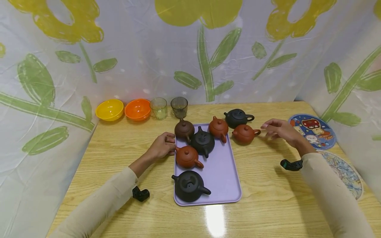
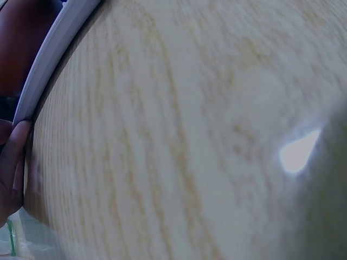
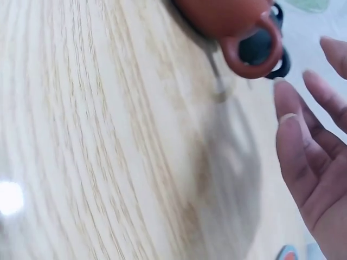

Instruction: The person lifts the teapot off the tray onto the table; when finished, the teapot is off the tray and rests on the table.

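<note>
From the head, the right hand was open, holding nothing, beside the red teapot on the counter. It should hook the handle gently. The left hand touched the purple tray.

Left wrist: only a fingertip at the tray's rim; its grip was hidden.

Right wrist: straight fingers near the blurry, cut-off handle.
</note>
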A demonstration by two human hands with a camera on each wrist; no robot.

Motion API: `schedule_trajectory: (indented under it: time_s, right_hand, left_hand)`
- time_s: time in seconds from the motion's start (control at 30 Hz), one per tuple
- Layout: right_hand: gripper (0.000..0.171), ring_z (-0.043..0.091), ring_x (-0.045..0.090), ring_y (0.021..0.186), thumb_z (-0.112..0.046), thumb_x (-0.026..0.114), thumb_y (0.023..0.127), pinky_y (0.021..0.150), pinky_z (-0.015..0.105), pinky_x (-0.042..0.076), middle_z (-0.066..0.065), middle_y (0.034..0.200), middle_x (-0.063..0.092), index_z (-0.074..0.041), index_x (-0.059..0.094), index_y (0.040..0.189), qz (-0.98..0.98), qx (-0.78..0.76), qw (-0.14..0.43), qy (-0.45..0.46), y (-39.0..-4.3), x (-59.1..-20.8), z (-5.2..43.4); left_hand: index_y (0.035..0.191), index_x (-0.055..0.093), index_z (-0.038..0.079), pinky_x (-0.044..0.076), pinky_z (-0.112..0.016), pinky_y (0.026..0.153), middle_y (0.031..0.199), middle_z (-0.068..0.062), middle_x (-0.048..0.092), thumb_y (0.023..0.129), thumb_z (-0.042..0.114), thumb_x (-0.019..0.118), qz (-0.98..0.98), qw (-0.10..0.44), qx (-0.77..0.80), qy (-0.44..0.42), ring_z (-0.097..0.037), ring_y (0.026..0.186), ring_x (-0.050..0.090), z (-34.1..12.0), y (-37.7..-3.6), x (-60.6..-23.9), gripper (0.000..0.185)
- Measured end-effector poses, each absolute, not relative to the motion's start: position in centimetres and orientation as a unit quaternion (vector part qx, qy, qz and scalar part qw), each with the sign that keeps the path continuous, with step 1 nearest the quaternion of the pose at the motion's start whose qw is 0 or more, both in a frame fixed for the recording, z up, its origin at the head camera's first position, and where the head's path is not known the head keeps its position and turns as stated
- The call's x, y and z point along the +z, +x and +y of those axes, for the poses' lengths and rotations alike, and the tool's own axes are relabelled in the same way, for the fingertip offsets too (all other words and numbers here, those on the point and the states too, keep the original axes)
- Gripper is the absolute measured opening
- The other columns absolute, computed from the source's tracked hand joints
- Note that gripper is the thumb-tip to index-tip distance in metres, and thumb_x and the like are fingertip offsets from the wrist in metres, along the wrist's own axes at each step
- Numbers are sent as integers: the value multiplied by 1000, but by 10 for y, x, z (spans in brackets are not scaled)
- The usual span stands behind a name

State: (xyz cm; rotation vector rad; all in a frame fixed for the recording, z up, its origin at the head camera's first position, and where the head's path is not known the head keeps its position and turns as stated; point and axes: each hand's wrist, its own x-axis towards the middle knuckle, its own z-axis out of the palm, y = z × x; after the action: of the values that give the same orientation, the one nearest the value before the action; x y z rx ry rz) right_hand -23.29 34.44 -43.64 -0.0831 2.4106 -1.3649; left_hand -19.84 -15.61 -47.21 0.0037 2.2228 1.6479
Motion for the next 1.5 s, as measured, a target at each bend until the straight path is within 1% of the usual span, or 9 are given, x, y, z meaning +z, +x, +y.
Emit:
schedule_trajectory:
  time_s: [0.2, 0.4, 0.53, 0.7, 0.87, 1.1, 1.2, 1.4, 1.5]
  right_hand:
    - [50, 19, 65, 93, -45, 53, 103, 78, 36, 60, -12, 107, 65, -4, 56, 132, 873, -465, 142, -44, -217, -421, 345]
    - [44, 24, 67, 86, -39, 56, 103, 73, 36, 59, -2, 92, 66, -1, 59, 125, 871, -464, 142, -79, -196, -404, 318]
    - [38, 28, 66, 83, -32, 58, 103, 69, 37, 58, 3, 98, 65, 2, 61, 120, 859, -475, 157, -111, -181, -401, 297]
    - [25, 34, 64, 80, -23, 60, 102, 66, 36, 57, 17, 104, 61, -1, 65, 112, 841, -486, 178, -157, -168, -406, 272]
    - [21, 34, 64, 76, -21, 61, 101, 61, 32, 54, 27, 105, 60, -1, 66, 107, 830, -483, 208, -188, -158, -414, 248]
    - [16, 21, 59, 65, -20, 64, 99, 56, 26, 49, 12, 84, 61, -4, 67, 103, 805, -489, 239, -235, -141, -418, 215]
    - [15, 15, 60, 67, -21, 64, 99, 57, 25, 50, 5, 88, 62, -7, 68, 102, 802, -483, 251, -245, -133, -421, 201]
    - [21, 18, 63, 68, -22, 65, 98, 61, 30, 56, 7, 97, 67, -3, 69, 107, 792, -482, 286, -242, -117, -430, 177]
    - [23, 18, 63, 68, -24, 65, 98, 62, 27, 54, 6, 100, 67, -5, 70, 109, 786, -485, 303, -234, -109, -436, 166]
  left_hand:
    - [142, 41, -5, 63, -30, 71, 125, -24, 51, 93, -2, 60, 784, 189, 591, -2, -12, 82, 66, -156, -200, -473, 52]
    - [142, 41, -6, 63, -32, 72, 126, -26, 52, 92, -2, 60, 787, 188, 587, 1, -12, 81, 66, -157, -200, -473, 54]
    - [142, 42, -6, 63, -31, 72, 125, -25, 51, 92, -2, 60, 786, 189, 588, -4, -12, 81, 66, -156, -200, -473, 53]
    - [142, 42, -5, 63, -32, 71, 124, -24, 52, 92, -2, 60, 786, 187, 589, -8, -12, 81, 66, -156, -201, -474, 54]
    - [143, 42, -4, 63, -33, 73, 127, -24, 51, 92, -1, 60, 788, 187, 586, -12, -14, 86, 66, -156, -200, -475, 54]
    - [143, 42, -4, 63, -35, 74, 129, -25, 52, 91, -1, 60, 790, 187, 583, -13, -16, 88, 65, -155, -200, -473, 55]
    - [144, 40, -5, 63, -37, 75, 130, -26, 51, 92, -1, 59, 789, 190, 585, -11, -14, 87, 64, -155, -200, -473, 56]
    - [144, 40, -4, 63, -36, 75, 129, -25, 51, 93, -1, 59, 785, 192, 589, -8, -11, 83, 65, -155, -201, -474, 55]
    - [144, 41, -4, 63, -33, 74, 128, -25, 51, 93, -1, 59, 786, 192, 588, -8, -11, 82, 66, -156, -201, -474, 54]
